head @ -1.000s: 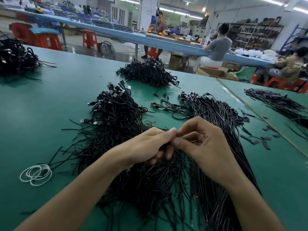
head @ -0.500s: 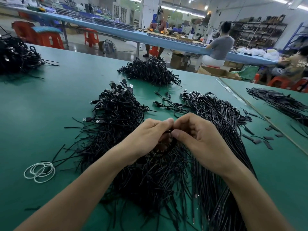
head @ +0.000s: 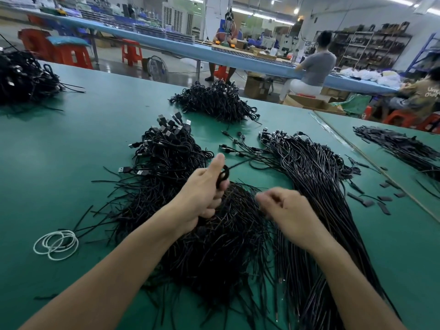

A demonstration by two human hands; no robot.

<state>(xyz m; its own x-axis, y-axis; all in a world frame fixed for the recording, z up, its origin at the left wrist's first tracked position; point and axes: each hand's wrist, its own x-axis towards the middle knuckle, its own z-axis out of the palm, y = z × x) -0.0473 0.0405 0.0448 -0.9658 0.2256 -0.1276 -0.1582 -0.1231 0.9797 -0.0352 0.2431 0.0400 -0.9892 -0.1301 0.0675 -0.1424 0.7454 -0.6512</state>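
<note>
Left hand point(head: 202, 198) grips a small coiled cable point(head: 226, 173) under a raised thumb, over the loose cables point(head: 214, 253) on the green table point(head: 59, 163); its free tail runs toward two o'clock; right hand point(head: 285, 208), blurred at four o'clock from the coil, has curled fingers, holding something or not I cannot tell; the plug-topped heap point(head: 166, 153) lies at eleven o'clock, nearest the left, likely the drop.

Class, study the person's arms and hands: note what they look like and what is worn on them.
The left forearm and right forearm are bare to the picture's edge: no sleeves show. The left hand and right hand wear no gloves, and no ring, watch or wristband is visible. The right hand is blurred.
</note>
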